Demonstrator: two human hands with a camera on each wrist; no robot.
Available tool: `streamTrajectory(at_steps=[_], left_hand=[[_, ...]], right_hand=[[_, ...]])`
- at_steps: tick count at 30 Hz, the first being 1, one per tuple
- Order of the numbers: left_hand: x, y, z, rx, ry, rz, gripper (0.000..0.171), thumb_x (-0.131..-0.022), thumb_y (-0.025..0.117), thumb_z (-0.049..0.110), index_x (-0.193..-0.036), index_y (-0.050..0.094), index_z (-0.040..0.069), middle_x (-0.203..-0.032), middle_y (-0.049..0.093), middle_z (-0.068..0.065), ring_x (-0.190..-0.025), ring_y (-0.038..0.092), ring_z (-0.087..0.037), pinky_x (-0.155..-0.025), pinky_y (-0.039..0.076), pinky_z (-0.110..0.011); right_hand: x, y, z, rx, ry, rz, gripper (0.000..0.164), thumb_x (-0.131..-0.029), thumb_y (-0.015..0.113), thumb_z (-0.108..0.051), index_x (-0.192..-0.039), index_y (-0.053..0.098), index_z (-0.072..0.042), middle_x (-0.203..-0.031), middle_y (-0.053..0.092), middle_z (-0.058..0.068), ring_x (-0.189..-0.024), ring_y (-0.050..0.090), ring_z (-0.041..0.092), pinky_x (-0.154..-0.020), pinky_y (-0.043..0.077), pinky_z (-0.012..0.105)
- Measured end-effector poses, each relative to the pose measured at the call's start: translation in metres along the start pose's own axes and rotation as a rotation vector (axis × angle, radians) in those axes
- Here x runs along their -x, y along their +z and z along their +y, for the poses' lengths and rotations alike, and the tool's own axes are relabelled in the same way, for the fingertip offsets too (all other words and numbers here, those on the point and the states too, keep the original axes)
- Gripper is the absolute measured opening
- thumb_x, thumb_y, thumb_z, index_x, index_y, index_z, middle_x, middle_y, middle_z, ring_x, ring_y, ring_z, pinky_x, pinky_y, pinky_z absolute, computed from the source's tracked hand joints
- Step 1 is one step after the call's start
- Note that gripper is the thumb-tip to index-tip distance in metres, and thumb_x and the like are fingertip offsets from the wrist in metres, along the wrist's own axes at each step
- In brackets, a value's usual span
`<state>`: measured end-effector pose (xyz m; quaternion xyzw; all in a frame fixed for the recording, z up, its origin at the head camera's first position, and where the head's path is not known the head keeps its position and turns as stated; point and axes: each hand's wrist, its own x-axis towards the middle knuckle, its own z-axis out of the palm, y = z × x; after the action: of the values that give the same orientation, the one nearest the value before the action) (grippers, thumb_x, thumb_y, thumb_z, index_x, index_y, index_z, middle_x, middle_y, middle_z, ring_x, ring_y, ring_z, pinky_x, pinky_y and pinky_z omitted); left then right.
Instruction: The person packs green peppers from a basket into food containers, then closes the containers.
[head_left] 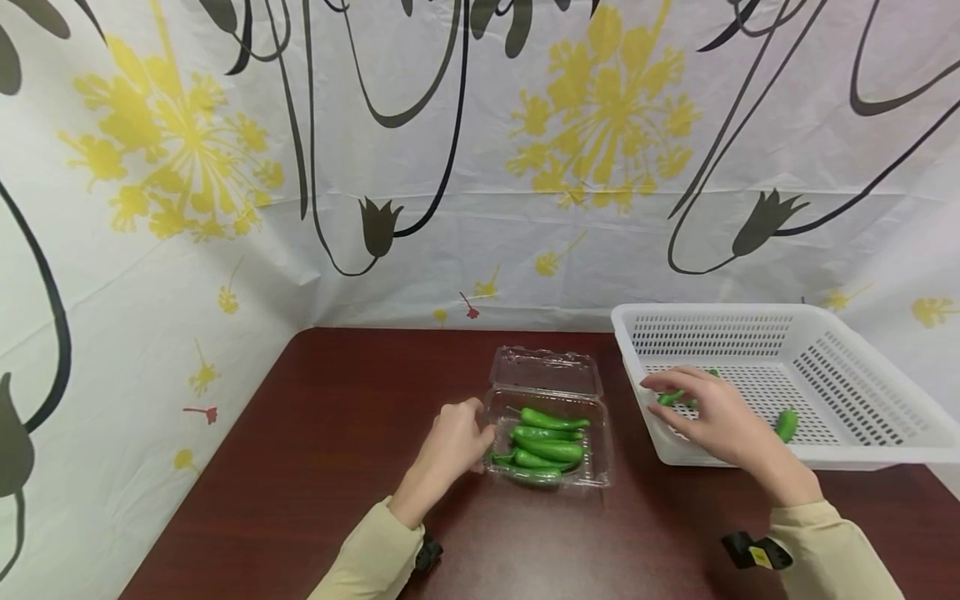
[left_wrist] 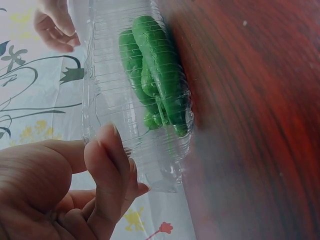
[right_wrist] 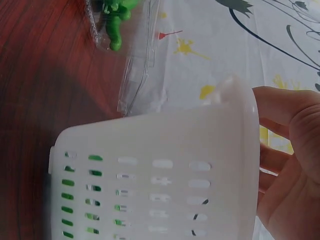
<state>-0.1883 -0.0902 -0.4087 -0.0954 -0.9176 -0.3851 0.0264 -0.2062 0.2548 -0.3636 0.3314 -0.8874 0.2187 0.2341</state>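
A clear plastic clamshell box (head_left: pixel 604 467) lies with its lid (head_left: pixel 546 372) folded back, and several green chili peppers (head_left: pixel 551 450) lie side by side in it. My left hand (head_left: pixel 455 440) pinches the left rim of the box; in the left wrist view the fingertips (left_wrist: pixel 107 137) are at its edge. My right hand (head_left: pixel 712 417) hangs over the left side of a white plastic basket (head_left: pixel 885 456), thumb and fingers apart and gently curved. Just past those fingers, a green chili pepper (head_left: pixel 670 398) shows in the basket. Nothing shows gripped in the right hand.
Another green chili pepper (head_left: pixel 786 425) lies on the basket floor, right of my wrist. The slotted basket wall (right_wrist: pixel 150 150) rises close before the right hand. A dark red table (head_left: pixel 337 400) carries everything, with a patterned white cloth (head_left: pixel 480 167) behind.
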Motion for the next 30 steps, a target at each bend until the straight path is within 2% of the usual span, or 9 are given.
streamTrajectory(at_steps=[12,20,30], left_hand=[[0.0,0.0,0.0,-0.003,0.005,0.002,0.032,-0.091,0.068,0.005,-0.118,0.061,-0.01,-0.056,0.057,0.001,-0.037,0.056,-0.004,-0.047,0.051,-0.023],[0.0,-0.001,0.001,-0.01,0.001,0.003,0.034,-0.092,0.067,0.006,-0.121,0.061,-0.01,-0.056,0.057,0.002,-0.037,0.056,-0.004,-0.049,0.052,-0.023],[0.0,-0.001,0.001,-0.016,-0.003,0.001,0.034,-0.092,0.067,0.007,-0.121,0.061,-0.01,-0.054,0.057,0.003,-0.036,0.056,-0.004,-0.051,0.053,-0.024]], right_hand=[[0.003,-0.008,0.008,0.013,0.016,-0.014,0.037,-0.075,0.085,-0.002,-0.11,0.074,-0.01,-0.102,0.072,0.002,-0.085,0.066,0.008,-0.069,0.053,0.02],[0.005,-0.013,0.013,0.035,0.047,-0.042,0.036,-0.077,0.085,-0.006,-0.111,0.074,-0.013,-0.103,0.071,-0.002,-0.084,0.064,0.007,-0.067,0.055,0.03],[0.007,-0.016,0.02,0.011,0.036,-0.07,0.035,-0.077,0.085,-0.005,-0.11,0.074,-0.011,-0.103,0.071,0.0,-0.086,0.062,0.007,-0.068,0.054,0.025]])
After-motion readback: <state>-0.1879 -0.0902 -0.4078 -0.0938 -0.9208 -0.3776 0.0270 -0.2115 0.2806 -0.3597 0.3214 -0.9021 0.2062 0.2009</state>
